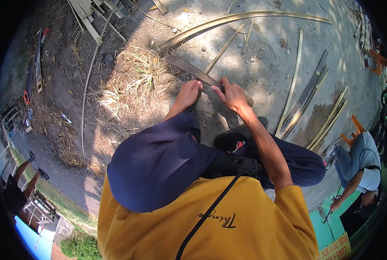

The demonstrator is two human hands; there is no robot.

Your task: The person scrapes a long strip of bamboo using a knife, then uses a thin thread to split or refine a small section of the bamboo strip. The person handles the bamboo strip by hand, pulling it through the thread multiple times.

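Observation:
My right hand (234, 96) is wrapped round the handle of a machete (187, 67). Its broad, dark blade slants up and to the left, in front of my legs. The rounded handle end shows beside my palm. Close below the blade, my left hand (189, 92) is closed with its fingertips pinched together. Whatever it holds is hidden or too small to make out. A narrow bamboo strip (224, 48) runs from beyond the blade down toward my left fingertips; whether they touch it I cannot tell.
A long curved bamboo strip (245, 16) lies ahead. More split strips (304, 102) rest at the right. Dry fibre shavings (135, 78) are heaped left of the blade. A handsaw (39, 65) lies far left. Another person (362, 160) sits at the right; someone else's legs (29, 182) show far left.

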